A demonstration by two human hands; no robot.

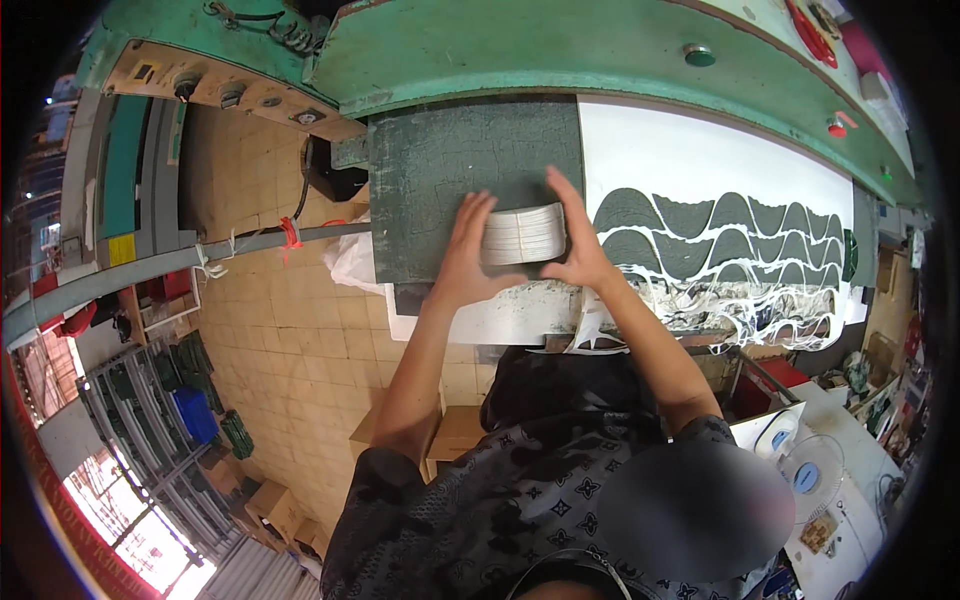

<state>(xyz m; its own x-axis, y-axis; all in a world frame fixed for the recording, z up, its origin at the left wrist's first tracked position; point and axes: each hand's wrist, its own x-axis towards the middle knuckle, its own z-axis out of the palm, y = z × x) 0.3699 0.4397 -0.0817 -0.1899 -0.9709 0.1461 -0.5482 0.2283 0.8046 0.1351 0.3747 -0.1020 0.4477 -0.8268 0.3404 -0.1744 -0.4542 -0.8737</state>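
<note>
A stack of thin white curved cut pieces (523,237) rests on the dark green worn cutting pad (440,150). A thin line, like a band, crosses the middle of the stack. My left hand (466,258) is pressed along the stack's left end, its fingers stretched away from me and its thumb at the near side. At the right end my right hand (580,248) cups the stack the same way, thumb and index finger spread wide. Between them the two hands hold the stack. A white sheet (625,140) lies right of my right hand, with wavy strips of cut-out waste (720,235) on it.
Beyond the pad runs a green machine beam (520,55) with a green button (698,54) and a red button (836,128). A control panel with knobs (232,95) is at far left. A grey bar (150,262) reaches the pad's left side. Cardboard boxes (460,430) stand below.
</note>
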